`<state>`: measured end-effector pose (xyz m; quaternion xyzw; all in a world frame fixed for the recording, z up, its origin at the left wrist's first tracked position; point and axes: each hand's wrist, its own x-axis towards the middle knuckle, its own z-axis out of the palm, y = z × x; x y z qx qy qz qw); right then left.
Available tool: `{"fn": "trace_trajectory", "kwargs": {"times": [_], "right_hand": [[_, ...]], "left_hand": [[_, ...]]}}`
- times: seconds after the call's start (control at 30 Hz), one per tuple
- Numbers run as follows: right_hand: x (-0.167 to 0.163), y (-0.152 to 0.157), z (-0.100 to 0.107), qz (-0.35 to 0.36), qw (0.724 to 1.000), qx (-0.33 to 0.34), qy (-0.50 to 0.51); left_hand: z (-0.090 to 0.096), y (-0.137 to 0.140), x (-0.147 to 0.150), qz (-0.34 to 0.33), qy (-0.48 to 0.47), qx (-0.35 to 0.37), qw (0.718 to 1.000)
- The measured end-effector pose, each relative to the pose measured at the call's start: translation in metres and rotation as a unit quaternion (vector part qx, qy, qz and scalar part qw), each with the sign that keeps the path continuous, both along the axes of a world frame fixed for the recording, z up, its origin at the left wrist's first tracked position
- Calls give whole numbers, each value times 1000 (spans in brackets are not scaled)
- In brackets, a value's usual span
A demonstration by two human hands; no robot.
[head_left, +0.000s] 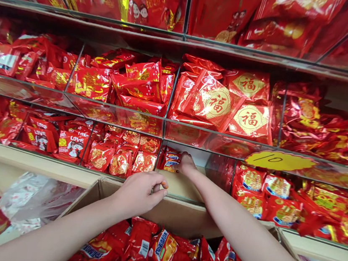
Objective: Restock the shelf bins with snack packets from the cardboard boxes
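My right hand (187,164) reaches into a lower shelf compartment, its fingers closed at the edge of a small red snack packet (172,160) with blue-and-white lettering. The fingertips are partly hidden behind the hand. My left hand (142,192) hovers over the far edge of an open cardboard box (179,215), fingers curled in and nothing visible in them. Inside the box, below my forearms, lie many red snack packets (164,250) with blue-and-white labels. Bare pale shelf board (182,186) shows in front of the packets in the compartment.
Clear dividers split the shelves into bins. Red packets with gold characters (217,104) fill the bin above, and LOVE packets (41,137) stand to the left. A yellow price tag (280,160) hangs at right. A plastic bag (37,200) lies below the shelf at left.
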<state>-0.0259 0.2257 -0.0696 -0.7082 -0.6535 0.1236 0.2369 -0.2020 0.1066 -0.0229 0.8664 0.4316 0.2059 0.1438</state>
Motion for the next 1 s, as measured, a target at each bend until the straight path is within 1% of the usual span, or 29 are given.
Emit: {"fn": "trace_trajectory", "kwargs": {"times": [0.13,0.3,0.4,0.47,0.53,0.57,0.63,0.67,0.7,0.73,0.77,0.8,0.83,0.87,0.9,1.0], "right_hand": [[3,0,-2,-1,1000,-16,-9],[2,-3,-1,9,1000,-4,-22],[-2,-6,8,1,999,11,-36],[-6,-15,22,16,998,26,-50],[-8,-35,39,49,996,46,-64],[-8,-50,48,69,993,62,-73],[-8,-90,61,102,985,104,-91],[-8,-113,64,139,972,155,-113],[-9,-136,64,188,957,182,-127],[-9,-158,60,249,940,184,-143],[-10,-177,52,322,919,159,-165],[-12,-192,41,385,898,117,-178],[-13,-204,27,415,890,76,-172],[-15,-212,11,445,880,50,-158],[-16,-217,-6,463,872,43,-151],[-21,-219,-49,464,871,34,-155]], "left_hand": [[1,0,0,0,1,-3,1000],[-1,2,0,3,10,3,1000],[-4,4,1,5,21,21,1000],[-5,6,1,0,25,35,999],[-5,6,0,-7,27,41,999],[-4,6,0,-11,28,42,999],[-3,6,0,-15,29,41,999],[-3,6,0,-17,29,40,999],[-3,6,0,-17,29,38,999],[-3,7,0,-16,28,36,999],[-3,7,1,-14,27,33,999],[-3,7,1,-11,26,31,999],[-3,6,1,-8,25,32,999],[-3,6,1,-7,25,33,999],[-3,5,1,-7,24,35,999],[-2,1,0,-17,17,36,999]]}}
